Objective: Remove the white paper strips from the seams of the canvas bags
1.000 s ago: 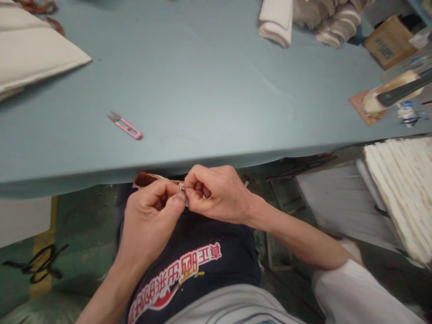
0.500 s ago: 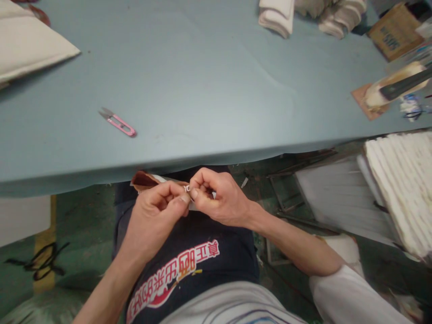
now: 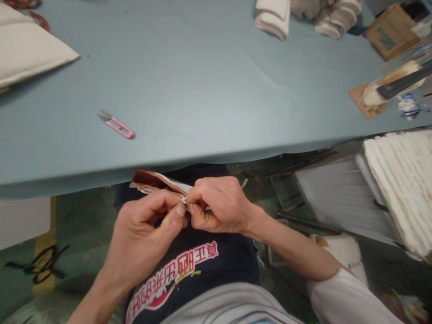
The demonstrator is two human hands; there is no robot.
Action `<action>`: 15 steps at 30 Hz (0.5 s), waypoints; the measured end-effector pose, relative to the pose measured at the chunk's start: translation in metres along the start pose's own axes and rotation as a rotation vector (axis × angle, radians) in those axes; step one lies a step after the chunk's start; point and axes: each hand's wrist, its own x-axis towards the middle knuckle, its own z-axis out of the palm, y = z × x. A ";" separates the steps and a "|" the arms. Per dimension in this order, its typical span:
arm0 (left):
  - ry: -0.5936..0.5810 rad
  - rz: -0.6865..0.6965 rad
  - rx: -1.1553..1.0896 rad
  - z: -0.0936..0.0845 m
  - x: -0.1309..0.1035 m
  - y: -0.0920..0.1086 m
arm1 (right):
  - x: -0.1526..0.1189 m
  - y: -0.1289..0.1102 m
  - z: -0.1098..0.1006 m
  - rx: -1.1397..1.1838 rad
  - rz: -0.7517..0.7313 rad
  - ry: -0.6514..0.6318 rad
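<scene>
My left hand [image 3: 143, 229] and my right hand [image 3: 222, 204] meet over my lap, just below the table edge. Thumb and forefinger of each are pinched at a small pale, shiny piece [image 3: 183, 200], too small to make out fully. It sits at the near edge of a brown and white strip of fabric [image 3: 148, 177], whose curled brown end sticks out behind my left hand. The rest of the strip is hidden by my fingers. A pair of pink thread snips [image 3: 118, 125] lies on the table, away from both hands.
The table [image 3: 202, 81] has a blue-green cover. Cream fabric [image 3: 33, 49] lies at its left, folded pale cloths [image 3: 272, 18] at the back, with a cardboard box [image 3: 389, 31] and a brush-like tool [image 3: 388, 92] at right. A ribbed white stack [image 3: 401, 189] stands beside the table.
Both hands have come slightly nearer my body, and the right has turned a little. More of the brown and white strip shows behind them.
</scene>
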 end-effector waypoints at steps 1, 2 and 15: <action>0.007 -0.034 -0.066 0.003 -0.003 -0.003 | -0.002 -0.001 0.003 0.023 0.018 0.029; 0.016 -0.064 -0.114 0.006 -0.007 -0.006 | -0.004 -0.001 0.005 0.043 0.035 0.053; 0.082 0.463 0.427 -0.011 -0.015 -0.020 | -0.016 0.000 -0.001 -0.086 -0.127 0.059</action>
